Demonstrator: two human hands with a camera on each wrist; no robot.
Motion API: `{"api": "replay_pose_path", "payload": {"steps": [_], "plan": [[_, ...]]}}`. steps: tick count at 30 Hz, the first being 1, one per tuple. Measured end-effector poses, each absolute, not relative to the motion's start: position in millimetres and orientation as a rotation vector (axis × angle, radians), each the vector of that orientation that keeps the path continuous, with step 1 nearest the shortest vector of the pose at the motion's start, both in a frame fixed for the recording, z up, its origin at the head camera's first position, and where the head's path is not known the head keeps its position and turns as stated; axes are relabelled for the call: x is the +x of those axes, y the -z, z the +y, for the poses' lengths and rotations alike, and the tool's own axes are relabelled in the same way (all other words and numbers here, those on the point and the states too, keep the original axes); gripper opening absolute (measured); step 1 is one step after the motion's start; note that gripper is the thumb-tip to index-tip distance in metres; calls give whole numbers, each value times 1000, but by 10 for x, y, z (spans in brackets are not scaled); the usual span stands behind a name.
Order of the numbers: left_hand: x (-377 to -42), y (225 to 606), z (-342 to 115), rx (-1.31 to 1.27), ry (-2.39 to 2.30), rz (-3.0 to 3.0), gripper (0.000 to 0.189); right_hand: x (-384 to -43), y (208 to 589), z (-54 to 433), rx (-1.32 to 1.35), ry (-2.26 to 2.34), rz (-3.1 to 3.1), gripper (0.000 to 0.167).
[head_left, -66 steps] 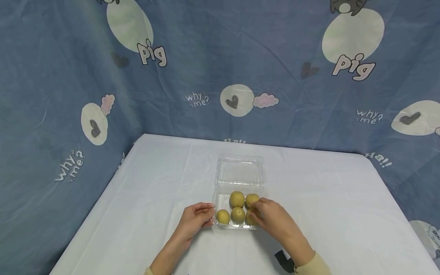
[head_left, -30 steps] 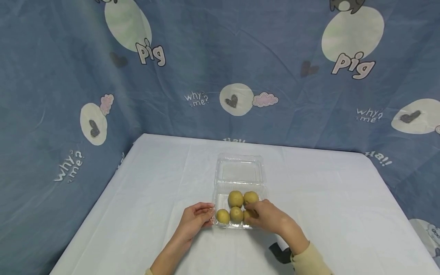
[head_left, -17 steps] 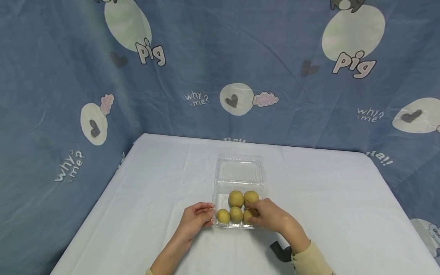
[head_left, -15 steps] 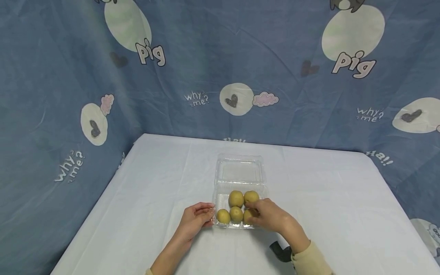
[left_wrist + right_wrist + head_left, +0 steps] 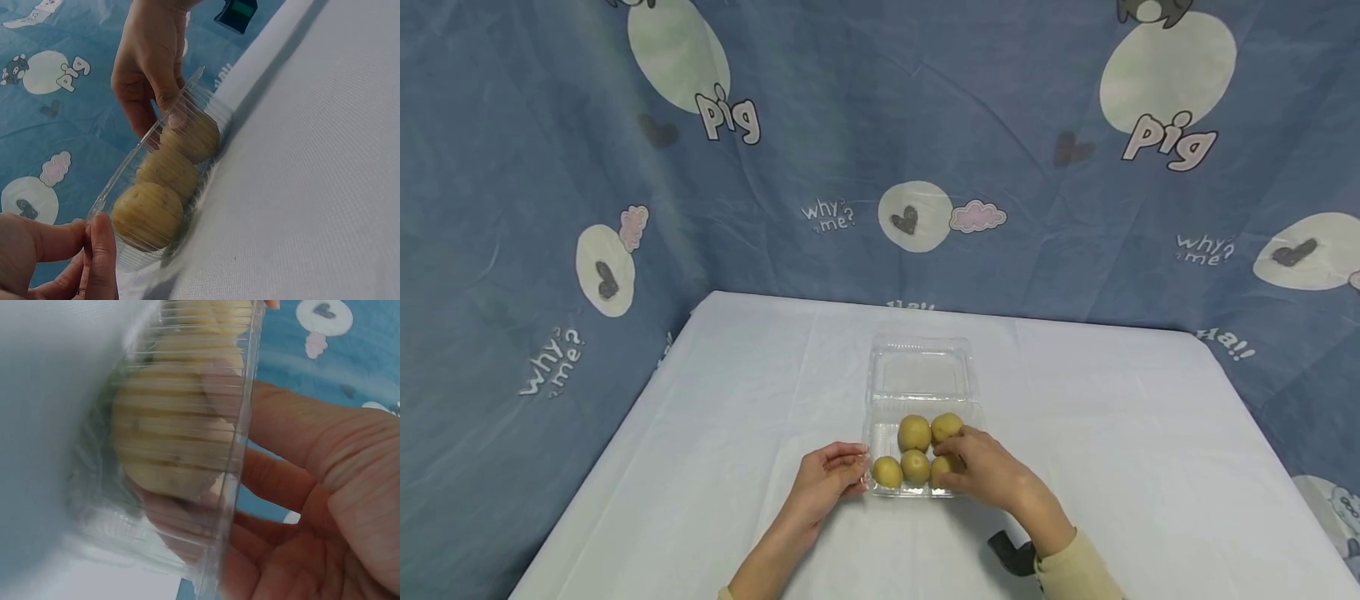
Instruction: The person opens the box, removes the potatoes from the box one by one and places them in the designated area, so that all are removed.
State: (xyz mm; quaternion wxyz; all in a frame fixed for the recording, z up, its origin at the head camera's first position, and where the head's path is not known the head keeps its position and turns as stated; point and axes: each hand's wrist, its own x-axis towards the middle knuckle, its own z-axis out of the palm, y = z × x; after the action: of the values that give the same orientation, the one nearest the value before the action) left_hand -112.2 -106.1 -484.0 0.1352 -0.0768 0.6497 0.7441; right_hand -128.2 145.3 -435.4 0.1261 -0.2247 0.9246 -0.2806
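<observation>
Five potatoes [image 5: 914, 433], one box [image 5: 883, 434]

My left hand [image 5: 830, 473] pinches the box's left rim, thumb against fingers, on the white table [image 5: 752, 375], as my right hand [image 5: 988, 469] grips the front-right potato [image 5: 940, 469] inside between thumb and fingers. Two others fill out the front row, two sit behind; the lid [image 5: 922, 372] lies open at the back.

Box [image 5: 922, 372] is clr glossy plastic, potatoes [image 5: 914, 433] matt, tbl cover [image 5: 1097, 433] & backdrop [image 5: 820, 125] cloth.
</observation>
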Motion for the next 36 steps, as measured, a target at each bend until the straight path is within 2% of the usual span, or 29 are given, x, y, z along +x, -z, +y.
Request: {"api": "replay_pose_path", "payload": {"steps": [20, 36], "plan": [[-1131, 4851, -1067, -215, -2163, 1874, 31, -1338, 4394, 1542, -841, 927, 2606, 28], [-1130, 4845, -1068, -220, -2150, 1881, 30, -1272, 4417, 1639, -877, 1190, 2564, 30]]}}
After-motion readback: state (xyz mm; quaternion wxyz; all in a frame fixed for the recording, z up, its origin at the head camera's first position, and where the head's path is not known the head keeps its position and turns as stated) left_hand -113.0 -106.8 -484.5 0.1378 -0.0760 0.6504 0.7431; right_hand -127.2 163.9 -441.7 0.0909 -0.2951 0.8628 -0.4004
